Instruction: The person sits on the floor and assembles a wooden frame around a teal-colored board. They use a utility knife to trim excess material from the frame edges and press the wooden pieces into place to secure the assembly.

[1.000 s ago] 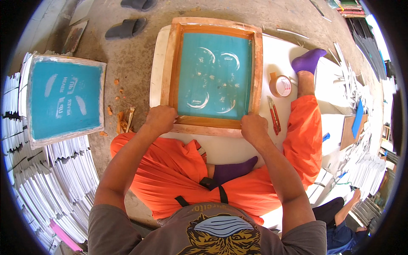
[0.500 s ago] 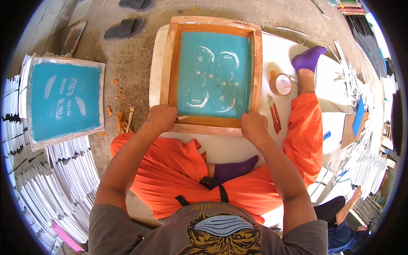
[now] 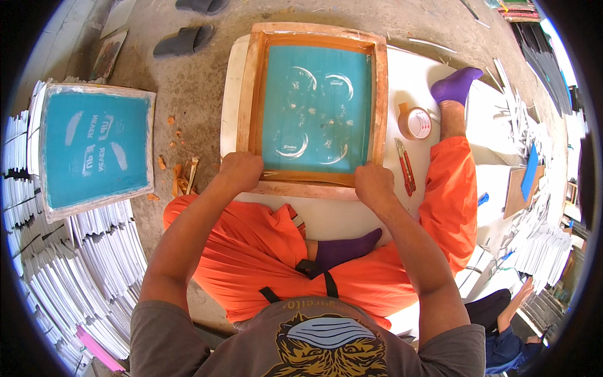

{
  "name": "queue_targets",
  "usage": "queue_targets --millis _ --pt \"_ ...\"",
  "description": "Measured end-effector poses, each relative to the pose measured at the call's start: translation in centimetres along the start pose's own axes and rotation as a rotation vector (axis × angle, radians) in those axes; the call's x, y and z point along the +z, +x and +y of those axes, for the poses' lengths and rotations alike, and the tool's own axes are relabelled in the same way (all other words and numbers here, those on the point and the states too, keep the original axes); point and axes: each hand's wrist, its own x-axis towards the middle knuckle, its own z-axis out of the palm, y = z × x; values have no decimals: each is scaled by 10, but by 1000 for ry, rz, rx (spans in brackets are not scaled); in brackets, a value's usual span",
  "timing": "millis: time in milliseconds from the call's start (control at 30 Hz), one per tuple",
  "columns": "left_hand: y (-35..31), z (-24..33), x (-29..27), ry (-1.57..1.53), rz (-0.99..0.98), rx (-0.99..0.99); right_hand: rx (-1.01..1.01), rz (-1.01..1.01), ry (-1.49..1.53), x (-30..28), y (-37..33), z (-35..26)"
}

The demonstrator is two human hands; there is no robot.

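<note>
- While the framed screen (image 3: 318,112) is laid flat on the white board (image 3: 330,217) at upper centre of the view, its near edge is worked at both corners; the step in hand is judged to be one of steadying or finishing that edge.
- The near left corner is covered by the left hand (image 3: 242,171), curled closed over the wood; the near right corner is covered likewise by the right hand (image 3: 375,182). Most of the fingertips are hidden, so whether anything thin is pinched as well cannot be told.
- A glossy brown strip (image 3: 308,178) is seen along the near inner edge, between the hands; whether it is tape or bare wood cannot be made out.
- For any further move from this hold, even pressure at both corners would be called for, with the blue mesh left untouched.
- On the right of the screen, room is narrowed by the tape roll (image 3: 407,122) and, below it, the red cutter (image 3: 406,166); both are set just beside the wooden border, apart from it, so a sideways slide could be caught there.
- On the left, only a narrow margin of board is shown, and past it the concrete floor (image 3: 200,88) is reached.
- More open floor is offered toward the top of the view, with dark sandals (image 3: 185,42) at upper left.
- At the near side, movement is bounded by the orange trousers (image 3: 242,251) and a purple sock (image 3: 348,252) at lower centre.
</note>
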Motion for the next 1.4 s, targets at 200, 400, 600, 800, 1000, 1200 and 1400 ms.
queue_targets --millis 200,400,600,800,1000,1200,1400 --pt "-2 7 -17 32 -101 5 0 -21 -23 -2 0 -4" --pt "-4 12 -24 54 -133 -19 -21 49 -96 11 1 -6" --pt "-4 11 -21 63 -113 -13 -17 35 -129 15 3 -9" --pt "-2 9 -15 80 -101 -6 18 -46 -172 3 5 -15" --pt "0 7 -16 106 -96 32 36 -57 -167 0 7 -15" --pt "-3 11 -16 184 -55 81 20 -32 18 3 4 8" --pt "-16 11 -15 134 26 83 -2 160 491 -13 -19 60"
